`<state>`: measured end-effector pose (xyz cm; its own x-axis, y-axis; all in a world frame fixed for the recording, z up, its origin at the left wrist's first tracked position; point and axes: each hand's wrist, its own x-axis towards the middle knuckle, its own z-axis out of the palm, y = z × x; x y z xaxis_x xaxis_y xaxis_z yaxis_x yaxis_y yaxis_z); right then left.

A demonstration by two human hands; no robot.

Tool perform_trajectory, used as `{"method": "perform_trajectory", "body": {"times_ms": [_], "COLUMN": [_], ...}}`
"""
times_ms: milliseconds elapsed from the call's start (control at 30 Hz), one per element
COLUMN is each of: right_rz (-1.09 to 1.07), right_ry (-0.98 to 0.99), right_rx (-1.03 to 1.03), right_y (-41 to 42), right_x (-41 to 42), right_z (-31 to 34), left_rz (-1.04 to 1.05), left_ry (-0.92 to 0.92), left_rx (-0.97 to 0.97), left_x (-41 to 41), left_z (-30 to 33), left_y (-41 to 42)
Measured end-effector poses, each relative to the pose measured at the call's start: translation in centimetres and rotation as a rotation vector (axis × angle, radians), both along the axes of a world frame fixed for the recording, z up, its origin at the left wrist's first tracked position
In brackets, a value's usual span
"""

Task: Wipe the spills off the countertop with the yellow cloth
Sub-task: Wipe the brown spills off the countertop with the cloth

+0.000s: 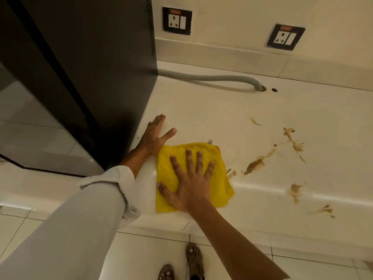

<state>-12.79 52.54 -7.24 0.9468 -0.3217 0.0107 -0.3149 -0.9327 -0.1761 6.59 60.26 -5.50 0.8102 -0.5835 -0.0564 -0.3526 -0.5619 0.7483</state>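
A folded yellow cloth (223, 184) lies flat on the cream countertop (232, 110) near its front edge. My right hand (189, 182) presses down on the cloth with fingers spread wide. My left hand (155, 136) rests flat on the counter just left of the cloth, fingers apart, holding nothing. Brown spills (254, 163) streak the counter to the right of the cloth, with more smears (292, 138) farther right and near the front edge (295, 190).
A tall dark appliance (90, 67) stands on the counter at the left, close to my left hand. A grey corrugated hose (212, 77) runs along the back into a hole. Two wall sockets (177, 20) sit above. Floor tiles and my sandalled feet (193, 261) lie below.
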Motion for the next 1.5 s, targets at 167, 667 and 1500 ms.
{"method": "perform_trajectory", "body": {"times_ms": [167, 667, 1500], "right_rz": [-0.097, -0.342, -0.181], "right_ry": [0.007, 0.033, -0.031], "right_rx": [-0.019, -0.04, -0.014], "right_y": [-2.7, -13.4, -4.4], "right_x": [-4.0, -1.2, -5.3], "right_z": [0.0, 0.1, -0.2], "left_rz": [0.0, -0.117, -0.108], "left_ry": [-0.017, -0.322, -0.34], "left_rx": [-0.021, 0.296, 0.173], "left_x": [-1.8, -2.6, -8.2], "left_z": [-0.3, -1.7, -1.1], "left_y": [0.3, -0.1, -2.1]}}
